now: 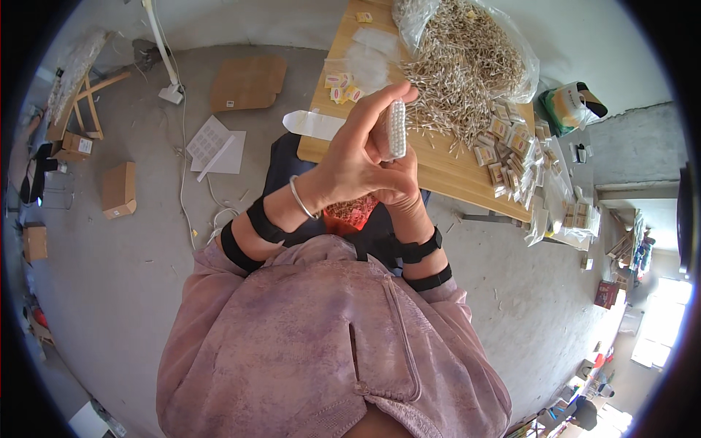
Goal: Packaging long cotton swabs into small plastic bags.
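Both of my hands are raised together over the near edge of the wooden table (445, 157), closed around a bundle of cotton swabs (396, 131). The bundle's white tips face outward in a tight, narrow block. My left hand (350, 150), with a bangle on its wrist, wraps the bundle from the left with its fingers reaching up. My right hand (401, 179) grips from below and from the right, its fingers partly hidden. Beyond them a large heap of loose cotton swabs (467, 73) spills out of a clear plastic bag (529, 66). A red container (349, 215) with swabs sits below my wrists.
Several small packs of swabs (518, 139) lie at the table's right side. Yellow-white labels (343, 87), clear plastic sleeves (369, 58) and a white strip (314, 125) are at the left. Cardboard (248, 82), a brown box (119, 190) and a cable (182, 160) lie on the floor.
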The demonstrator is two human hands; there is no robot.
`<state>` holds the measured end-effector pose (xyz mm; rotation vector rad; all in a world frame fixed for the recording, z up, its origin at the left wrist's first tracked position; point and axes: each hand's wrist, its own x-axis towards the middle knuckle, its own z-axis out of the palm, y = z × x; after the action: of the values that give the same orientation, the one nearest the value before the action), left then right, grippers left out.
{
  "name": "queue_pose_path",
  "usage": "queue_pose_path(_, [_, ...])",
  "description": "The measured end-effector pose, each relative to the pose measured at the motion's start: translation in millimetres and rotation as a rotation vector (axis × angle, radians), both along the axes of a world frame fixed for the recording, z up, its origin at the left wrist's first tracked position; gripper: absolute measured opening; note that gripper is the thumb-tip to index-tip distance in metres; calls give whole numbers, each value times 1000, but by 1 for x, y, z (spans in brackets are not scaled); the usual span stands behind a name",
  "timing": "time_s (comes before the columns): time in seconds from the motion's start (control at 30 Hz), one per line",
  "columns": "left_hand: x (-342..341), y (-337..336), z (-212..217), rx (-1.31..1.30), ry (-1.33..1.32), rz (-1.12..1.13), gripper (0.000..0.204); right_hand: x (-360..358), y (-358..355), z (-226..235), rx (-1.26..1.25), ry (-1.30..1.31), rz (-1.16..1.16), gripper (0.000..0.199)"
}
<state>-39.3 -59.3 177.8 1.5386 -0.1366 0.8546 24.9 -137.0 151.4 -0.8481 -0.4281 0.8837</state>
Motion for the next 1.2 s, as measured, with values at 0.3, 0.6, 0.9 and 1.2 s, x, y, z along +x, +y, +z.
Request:
queue_pose_path(0.3, [-5,42,14,64,218,-506,35,27,-16,-32,124,344,516,57])
queue_pose_path(0.6, [-8,37,17,-10,269,-530,27,15,-15,-33,-95,363,285,63])
queue_pose_path(0.9, [-13,39,20,-93,297,-568,22,22,-16,-38,146,558,756,53])
queue_pose_path(1.2, [-16,39,20,-152,442,-432,15,27,-12,-39,78,387,753,50])
